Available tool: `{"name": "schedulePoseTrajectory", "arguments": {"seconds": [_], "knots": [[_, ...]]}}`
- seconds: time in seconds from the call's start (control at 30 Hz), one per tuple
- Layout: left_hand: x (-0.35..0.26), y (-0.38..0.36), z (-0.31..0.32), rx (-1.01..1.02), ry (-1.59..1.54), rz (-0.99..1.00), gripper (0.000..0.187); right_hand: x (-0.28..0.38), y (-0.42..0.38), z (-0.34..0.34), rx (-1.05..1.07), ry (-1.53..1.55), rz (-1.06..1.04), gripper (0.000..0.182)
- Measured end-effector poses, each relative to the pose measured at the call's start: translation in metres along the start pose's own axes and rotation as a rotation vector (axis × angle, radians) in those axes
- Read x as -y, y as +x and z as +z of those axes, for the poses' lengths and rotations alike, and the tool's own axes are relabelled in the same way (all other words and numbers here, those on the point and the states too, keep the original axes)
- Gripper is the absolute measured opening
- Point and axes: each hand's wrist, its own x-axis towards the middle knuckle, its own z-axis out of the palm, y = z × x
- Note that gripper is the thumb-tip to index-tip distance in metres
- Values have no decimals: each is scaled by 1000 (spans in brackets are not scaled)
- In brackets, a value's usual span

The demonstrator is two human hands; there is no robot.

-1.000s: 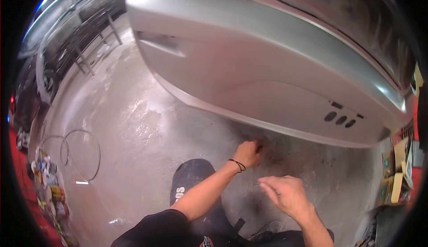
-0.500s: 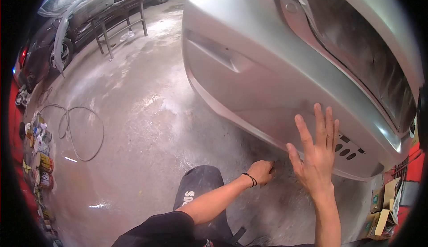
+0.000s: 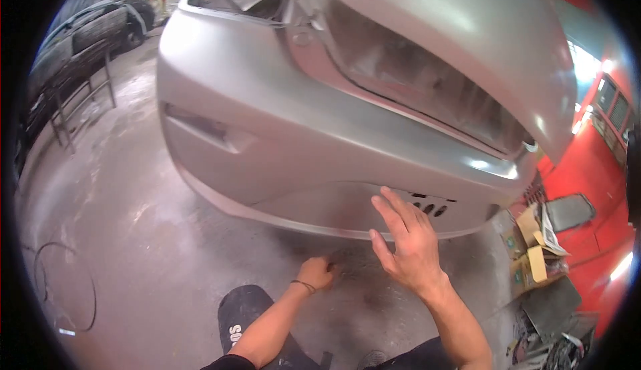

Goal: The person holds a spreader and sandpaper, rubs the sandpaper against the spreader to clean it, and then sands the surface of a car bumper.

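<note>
Our right hand has risen, thumb apart, toward eleven o'clock by the bumper; left hand, grip unclear; touch lightly.

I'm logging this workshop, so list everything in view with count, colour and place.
Car bumper: 1, silver-grey, centre
Raised panel: 1, silver-grey, above bumper
Vehicle: at least 1, dark, upper left
Stand: 1, dark, upper left
Hose or cable: 1, dark, looped, lower left
Floor: 1, grey, beneath
Cardboard boxes: at least 2, brown, right
Flat panel: 1, grey, beside boxes
Wall: 1, red, far right
Clutter: uncountable, mixed, lower right
Wristband: black, left wrist, count unclear
Knee: 1, dark-clothed, bottom
Left hand: 1, bare, curled, low centre
Right hand: 1, bare, raised before bumper
</note>
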Motion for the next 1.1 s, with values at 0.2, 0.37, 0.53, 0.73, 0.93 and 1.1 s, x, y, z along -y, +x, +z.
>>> {"name": "schedulePoseTrajectory", "arguments": {"seconds": [0.2, 0.37, 0.53, 0.73, 0.93, 1.1], "knots": [[5, 12, 19, 31, 104, 3, 38, -15, 4, -11, -7, -405, 75, 75], [1, 17, 28, 58, 83, -16, 41, -28, -14, 1, 130, -325, 99, 79], [20, 26, 46, 81, 86, 66, 42, 15, -39, -24, 428, 397, 249, 43], [11, 24, 40, 73, 123, 33, 42, 99, -70, -42, 459, 1332, -173, 33], [8, 19, 36, 90, 96, 15, 39, 131, -81, -16, 351, 1466, -135, 34], [3, 17, 34, 67, 113, 19, 40, 118, -90, -15, 467, 1422, -94, 32]]}}
